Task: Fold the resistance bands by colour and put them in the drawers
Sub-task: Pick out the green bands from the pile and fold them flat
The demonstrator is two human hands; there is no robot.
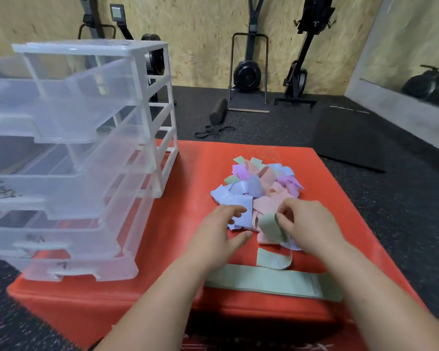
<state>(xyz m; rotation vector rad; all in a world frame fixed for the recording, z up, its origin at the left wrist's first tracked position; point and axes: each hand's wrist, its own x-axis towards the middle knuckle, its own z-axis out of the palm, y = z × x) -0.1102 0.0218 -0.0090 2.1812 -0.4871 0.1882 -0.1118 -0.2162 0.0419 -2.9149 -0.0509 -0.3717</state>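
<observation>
A heap of resistance bands [259,188] in blue, pink, purple and green lies on the red box [327,188]. My right hand [307,224] pinches a green band [271,224] at the heap's near edge. My left hand [221,234] hovers beside it with fingers spread and relaxed, over a blue band [241,219]. A long green band [271,281] lies flat near the front edge, partly under my forearms, and a shorter green band [273,259] lies just behind it. The clear plastic drawer unit [86,153] stands at the left with several drawers pulled out.
The red box's front edge [213,302] drops to a dark rubber floor. Rowing machines [249,72] stand against the wooden wall, with a black foam roller [218,110], a black loop band [213,130] and a black mat [352,138] on the floor behind.
</observation>
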